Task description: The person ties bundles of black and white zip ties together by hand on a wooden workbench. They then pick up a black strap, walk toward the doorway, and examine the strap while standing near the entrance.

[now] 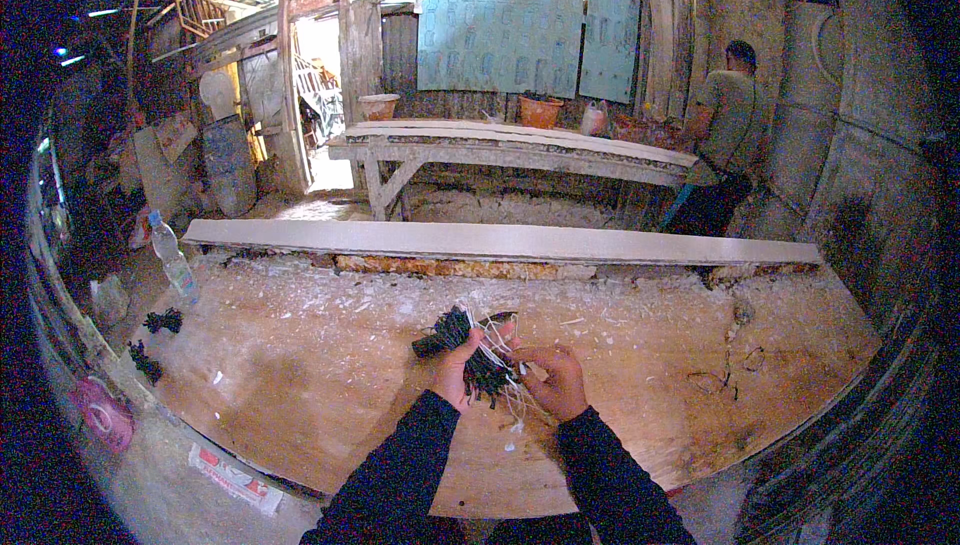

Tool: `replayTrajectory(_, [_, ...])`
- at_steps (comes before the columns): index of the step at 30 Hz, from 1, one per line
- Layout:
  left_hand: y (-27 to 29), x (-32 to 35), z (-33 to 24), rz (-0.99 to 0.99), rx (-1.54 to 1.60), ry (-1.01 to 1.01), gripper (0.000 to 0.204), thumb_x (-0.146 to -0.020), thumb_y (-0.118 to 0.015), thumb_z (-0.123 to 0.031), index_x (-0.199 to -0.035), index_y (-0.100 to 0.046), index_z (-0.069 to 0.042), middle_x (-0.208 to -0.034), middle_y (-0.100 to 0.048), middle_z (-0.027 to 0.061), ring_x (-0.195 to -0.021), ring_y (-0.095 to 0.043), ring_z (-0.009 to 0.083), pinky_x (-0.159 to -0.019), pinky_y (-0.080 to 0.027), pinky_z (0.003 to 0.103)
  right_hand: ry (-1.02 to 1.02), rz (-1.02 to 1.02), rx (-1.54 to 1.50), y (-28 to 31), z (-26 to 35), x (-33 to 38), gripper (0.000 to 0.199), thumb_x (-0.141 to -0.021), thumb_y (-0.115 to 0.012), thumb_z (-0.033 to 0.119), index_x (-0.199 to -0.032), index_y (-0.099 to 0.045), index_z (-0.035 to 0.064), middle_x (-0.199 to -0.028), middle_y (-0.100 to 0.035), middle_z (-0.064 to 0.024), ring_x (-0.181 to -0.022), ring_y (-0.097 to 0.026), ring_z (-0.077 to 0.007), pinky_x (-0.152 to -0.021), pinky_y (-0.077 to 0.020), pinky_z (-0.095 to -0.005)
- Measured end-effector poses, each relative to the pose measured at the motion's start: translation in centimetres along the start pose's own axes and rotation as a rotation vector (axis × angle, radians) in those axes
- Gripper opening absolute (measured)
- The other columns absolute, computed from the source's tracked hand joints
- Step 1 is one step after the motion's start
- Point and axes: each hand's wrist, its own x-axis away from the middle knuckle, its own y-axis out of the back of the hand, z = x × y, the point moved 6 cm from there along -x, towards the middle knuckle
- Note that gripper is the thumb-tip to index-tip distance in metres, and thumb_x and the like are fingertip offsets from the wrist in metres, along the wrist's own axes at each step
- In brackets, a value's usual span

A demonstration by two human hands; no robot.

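Note:
Over the middle of the wooden table, my left hand (pixel 455 372) is wrapped round a bundle of short black strands (pixel 440 333). Thin white strings (pixel 490 341) run loosely across the bundle, and a few dangle below it. At the bundle's right side, my right hand (pixel 560 381) is closed, its thumb and fingers pinched near the strings; a small white bit shows at the fingertips. Exactly what that pinch holds is too small to make out. Two smaller black bundles, one upper (pixel 163 321) and one lower (pixel 144 362), lie at the table's left edge.
White flakes dot the wooden tabletop (pixel 330 395), with a pale board (pixel 500 241) along its far edge. A clear plastic bottle (pixel 172 255) stands far left. Dark thin loops (pixel 712 382) lie at right. Beyond, a person (pixel 728 125) stands by another long bench (pixel 520 148) holding pots.

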Motion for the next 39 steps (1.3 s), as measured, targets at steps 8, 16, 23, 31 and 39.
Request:
replayTrajectory(8, [0.4, 0.8, -1.0, -0.088, -0.156, -0.025, 0.029, -0.085, -0.053, -0.031, -0.098, -0.051, -0.005, -0.093, -0.060, 0.0073, -0.079, -0.060, 0.0175, -0.071, -0.050, 0.031, -0.145, 0.132, -0.332, -1.2, -0.5, 0.2, 0.029, -0.071, -0.048, -0.006, -0.092, -0.064, 0.0049, -0.091, -0.064, -0.0099, -0.087, -0.060, -0.0226, -0.081, -0.0433, -0.0318])
replayTrajectory(16, [1.1, -0.2, -2.1, -0.111, 0.014, -0.148, 0.017, -0.083, -0.055, -0.023, -0.076, -0.047, -0.010, -0.064, -0.046, 0.0008, -0.062, -0.049, 0.0148, -0.063, -0.046, 0.030, -0.244, 0.045, -0.247, -0.7, -1.8, 0.1, 0.021, -0.074, -0.051, -0.003, -0.089, -0.064, 0.0041, -0.088, -0.064, -0.0098, -0.077, -0.061, -0.0215, -0.072, -0.0474, -0.0307])
replayTrajectory(23, [3.3, -0.9, -4.4, -0.116, 0.111, -0.255, 0.014, -0.084, -0.056, -0.022, -0.083, -0.048, -0.010, -0.064, -0.043, -0.0008, -0.062, -0.047, 0.0144, -0.069, -0.043, 0.033, -0.407, 0.273, 0.156, -1.2, -2.3, 0.9, 0.016, -0.072, -0.062, 0.021, -0.079, -0.064, 0.0066, -0.074, -0.063, -0.0131, -0.066, -0.061, -0.0264, -0.063, -0.0487, -0.0367])
replayTrajectory(31, [2.7, -0.7, -3.8, -0.081, -0.028, -0.156, 0.034, -0.084, -0.055, -0.021, -0.111, -0.044, -0.004, -0.065, -0.044, -0.0003, -0.063, -0.048, 0.0154, -0.066, -0.042, 0.031, -0.521, 0.320, 0.085, -2.0, -3.7, 1.5, 0.022, -0.072, -0.062, 0.027, -0.077, -0.065, 0.0056, -0.071, -0.063, -0.0138, -0.065, -0.061, -0.0284, -0.062, -0.0483, -0.0383])
replayTrajectory(39, [2.3, -0.3, -2.9, -0.093, -0.083, -0.070, 0.032, -0.083, -0.056, -0.022, -0.107, -0.045, -0.004, -0.065, -0.044, -0.0008, -0.063, -0.050, 0.0144, -0.070, -0.046, 0.032, -0.479, 0.400, 0.060, -3.2, -4.1, 1.8, 0.030, -0.071, -0.063, 0.032, -0.079, -0.064, 0.0036, -0.073, -0.062, -0.0160, -0.066, -0.061, -0.0270, -0.063, -0.0468, -0.0352])
